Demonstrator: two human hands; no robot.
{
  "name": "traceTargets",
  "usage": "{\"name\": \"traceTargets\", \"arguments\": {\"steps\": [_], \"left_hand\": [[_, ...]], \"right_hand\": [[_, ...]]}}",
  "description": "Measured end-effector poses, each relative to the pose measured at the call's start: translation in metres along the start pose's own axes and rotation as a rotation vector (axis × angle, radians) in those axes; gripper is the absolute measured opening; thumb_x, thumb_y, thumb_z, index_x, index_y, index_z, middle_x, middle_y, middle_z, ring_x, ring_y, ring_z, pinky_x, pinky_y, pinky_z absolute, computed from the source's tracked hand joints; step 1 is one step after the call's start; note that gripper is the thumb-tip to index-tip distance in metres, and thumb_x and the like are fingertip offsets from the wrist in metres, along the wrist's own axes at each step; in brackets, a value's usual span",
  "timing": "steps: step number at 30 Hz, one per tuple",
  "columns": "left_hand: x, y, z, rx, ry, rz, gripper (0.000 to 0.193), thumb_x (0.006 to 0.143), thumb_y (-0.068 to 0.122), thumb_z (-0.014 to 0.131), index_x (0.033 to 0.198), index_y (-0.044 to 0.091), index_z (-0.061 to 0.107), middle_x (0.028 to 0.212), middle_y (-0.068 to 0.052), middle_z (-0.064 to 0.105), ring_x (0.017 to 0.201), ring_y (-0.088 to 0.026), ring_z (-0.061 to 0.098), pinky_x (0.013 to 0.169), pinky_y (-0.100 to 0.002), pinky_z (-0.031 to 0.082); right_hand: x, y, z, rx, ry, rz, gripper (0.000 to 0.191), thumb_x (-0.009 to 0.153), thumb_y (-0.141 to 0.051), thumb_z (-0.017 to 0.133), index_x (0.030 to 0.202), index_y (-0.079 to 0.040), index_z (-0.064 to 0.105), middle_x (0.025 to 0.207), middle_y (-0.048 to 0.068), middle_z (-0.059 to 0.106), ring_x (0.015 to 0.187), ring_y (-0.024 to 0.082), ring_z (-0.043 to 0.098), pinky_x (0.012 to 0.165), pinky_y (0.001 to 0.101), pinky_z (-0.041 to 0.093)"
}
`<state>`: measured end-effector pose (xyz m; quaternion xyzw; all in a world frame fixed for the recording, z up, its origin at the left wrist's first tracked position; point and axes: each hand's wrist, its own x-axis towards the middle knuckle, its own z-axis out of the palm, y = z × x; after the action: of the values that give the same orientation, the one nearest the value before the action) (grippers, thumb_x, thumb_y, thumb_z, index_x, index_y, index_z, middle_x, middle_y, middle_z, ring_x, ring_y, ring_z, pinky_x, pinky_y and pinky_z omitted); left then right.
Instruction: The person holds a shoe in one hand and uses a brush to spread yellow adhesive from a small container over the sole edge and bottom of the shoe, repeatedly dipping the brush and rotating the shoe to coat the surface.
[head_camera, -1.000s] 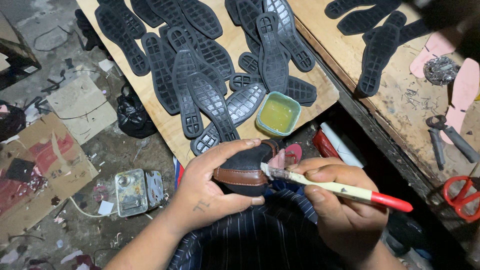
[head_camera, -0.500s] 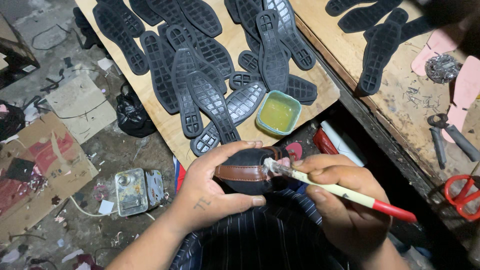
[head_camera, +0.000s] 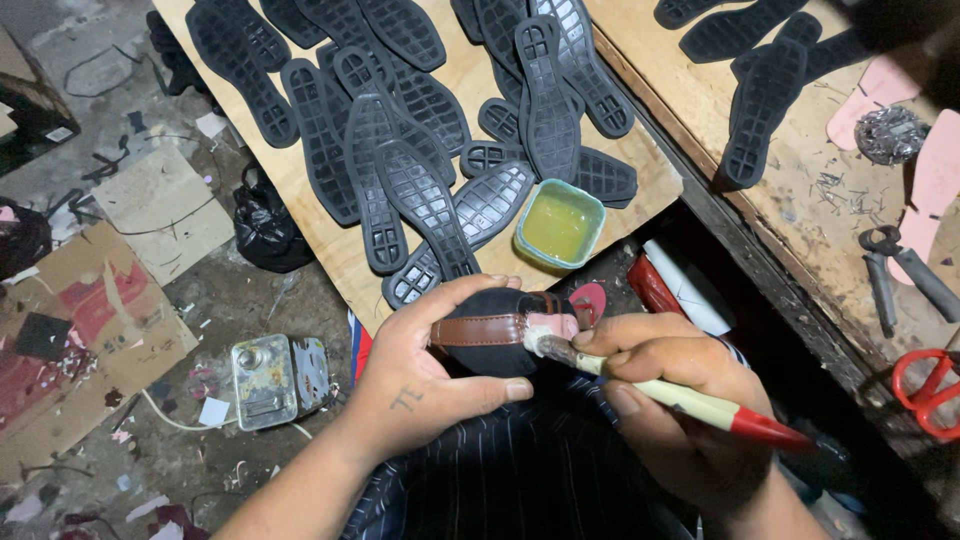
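Matt black rubber shoe soles (head_camera: 420, 200) with moulded grid tread lie on a pale, bare plywood surface (head_camera: 330, 240). Near its front edge stands a teal plastic tub (head_camera: 559, 224) of glossy yellowish glue. The shoe (head_camera: 500, 335) in the left hand (head_camera: 420, 385) has dark matt cloth-like upper and a smooth brown leather band. The brush (head_camera: 680, 395) in the right hand (head_camera: 680, 420) has a painted cream-and-red glossy handle. Scissors (head_camera: 925, 390) have red plastic grips; pliers (head_camera: 900, 275) are dull metal.
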<state>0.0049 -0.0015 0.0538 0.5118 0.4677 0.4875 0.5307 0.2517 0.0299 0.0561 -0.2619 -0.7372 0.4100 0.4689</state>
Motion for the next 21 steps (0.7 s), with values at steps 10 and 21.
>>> {"name": "traceTargets", "arguments": {"steps": [10,21], "left_hand": [[0.001,0.000,0.000,-0.019,-0.012,-0.030,0.076,0.068,0.005,0.090,0.137,0.001,0.059,0.136,-0.008,0.068,0.123,-0.016,0.067,0.109,-0.034,0.054],[0.004,-0.006,0.005,-0.157,0.024,-0.149,0.076,0.067,0.002,0.088,0.137,0.000,0.057,0.123,-0.008,0.072,0.112,-0.015,0.070,0.101,-0.033,0.057]], "right_hand": [[0.005,0.008,0.006,0.069,0.049,0.023,0.026,0.095,0.004,0.064,0.118,-0.004,0.056,0.117,0.020,0.068,0.110,0.027,0.071,0.104,0.0408,0.057],[0.010,0.009,0.004,-0.005,-0.004,0.000,0.023,0.095,-0.001,0.065,0.116,-0.005,0.057,0.121,0.018,0.069,0.112,0.027,0.071,0.104,0.0400,0.057]]}}
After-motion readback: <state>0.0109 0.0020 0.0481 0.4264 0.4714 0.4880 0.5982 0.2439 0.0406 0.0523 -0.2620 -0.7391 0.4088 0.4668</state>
